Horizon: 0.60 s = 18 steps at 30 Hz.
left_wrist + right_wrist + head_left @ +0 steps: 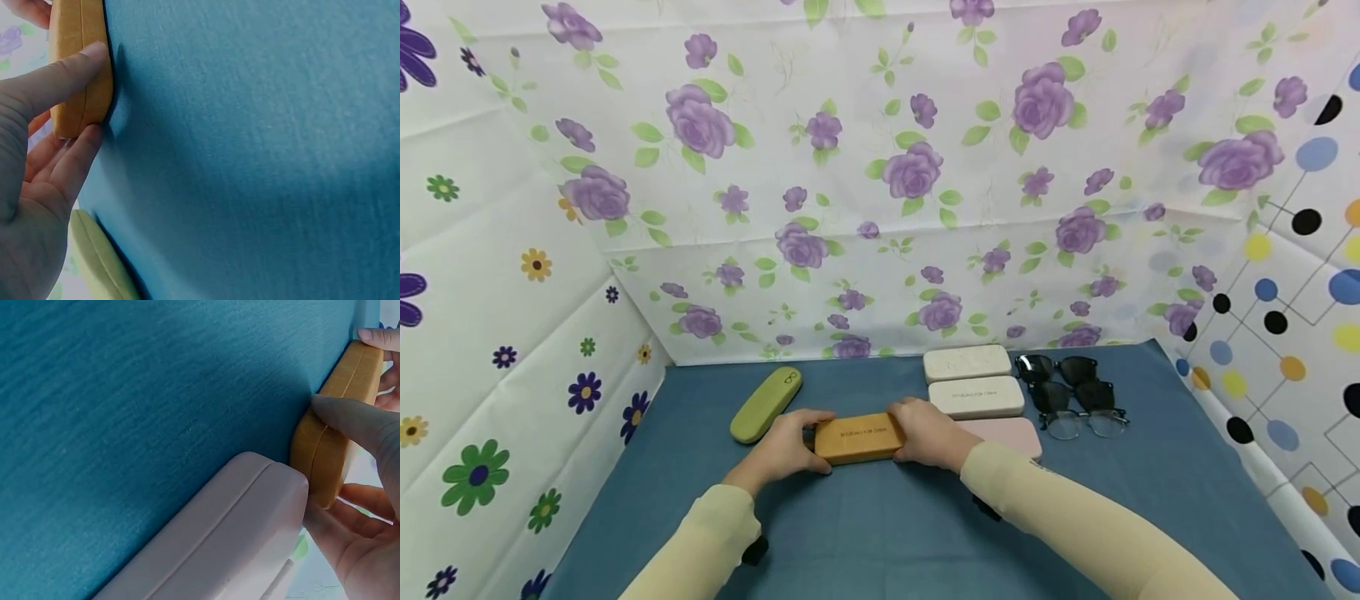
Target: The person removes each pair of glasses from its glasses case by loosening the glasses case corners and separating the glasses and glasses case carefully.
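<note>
- The orange case (pixel 859 438) is held at its two ends, near the middle of the blue-covered tabletop (pixel 880 533), its long side set crosswise.
- Its left end is pinched by the left hand (pixel 782 450), with the thumb laid on the near side.
- Its right end is pinched by the right hand (pixel 928 433), the thumb likewise placed on the near side.
- Dark lettering is borne by the top of this case.
- A green case (pixel 767 404) is set slantwise, beyond the left hand.
- A pink case (pixel 1009 435) is partly covered by the right arm.
- Behind it, a lettered white case (pixel 976 397) and a speckled white case (pixel 967 362) are lined up.
- To their right, two pairs of sunglasses (pixel 1078 369) and clear-lensed glasses (pixel 1063 426) are placed in a close column.
</note>
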Each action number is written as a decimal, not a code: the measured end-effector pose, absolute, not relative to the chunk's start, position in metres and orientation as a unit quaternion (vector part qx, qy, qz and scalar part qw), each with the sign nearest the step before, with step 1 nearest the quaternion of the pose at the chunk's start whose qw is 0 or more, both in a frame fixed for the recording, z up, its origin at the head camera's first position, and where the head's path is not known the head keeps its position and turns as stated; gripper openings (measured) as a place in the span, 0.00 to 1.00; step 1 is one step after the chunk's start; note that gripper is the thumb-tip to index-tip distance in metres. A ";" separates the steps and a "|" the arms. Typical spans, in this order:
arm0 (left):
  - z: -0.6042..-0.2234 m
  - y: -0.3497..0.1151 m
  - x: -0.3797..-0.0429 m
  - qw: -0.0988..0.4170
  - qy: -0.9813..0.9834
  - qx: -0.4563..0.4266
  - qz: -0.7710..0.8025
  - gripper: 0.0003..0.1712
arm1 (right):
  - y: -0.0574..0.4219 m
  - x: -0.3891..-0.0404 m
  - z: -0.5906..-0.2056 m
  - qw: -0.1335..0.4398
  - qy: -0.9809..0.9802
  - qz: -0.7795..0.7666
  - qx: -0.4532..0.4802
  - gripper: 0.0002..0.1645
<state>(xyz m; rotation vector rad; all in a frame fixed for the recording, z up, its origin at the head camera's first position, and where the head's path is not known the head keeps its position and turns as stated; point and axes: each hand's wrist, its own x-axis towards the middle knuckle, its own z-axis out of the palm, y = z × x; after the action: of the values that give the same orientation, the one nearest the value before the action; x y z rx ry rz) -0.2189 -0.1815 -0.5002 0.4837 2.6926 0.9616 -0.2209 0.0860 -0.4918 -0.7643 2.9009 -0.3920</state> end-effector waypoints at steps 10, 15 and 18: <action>-0.506 -0.184 -0.219 0.124 0.897 0.145 0.398 0.48 | 0.082 -0.223 -0.493 0.073 0.958 -0.180 -0.211 0.44; -0.508 -0.185 -0.219 0.127 0.890 0.144 0.413 0.48 | 0.081 -0.223 -0.494 0.065 0.960 -0.179 -0.206 0.41; -0.509 -0.187 -0.220 0.127 0.889 0.147 0.415 0.47 | 0.080 -0.222 -0.495 0.064 0.959 -0.185 -0.203 0.40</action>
<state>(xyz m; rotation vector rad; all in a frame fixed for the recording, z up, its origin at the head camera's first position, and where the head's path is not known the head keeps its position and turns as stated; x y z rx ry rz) -0.2196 -0.1870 -0.5092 0.4266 2.5875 1.2072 -0.2218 0.0795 -0.4945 -0.6126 2.8973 -0.5576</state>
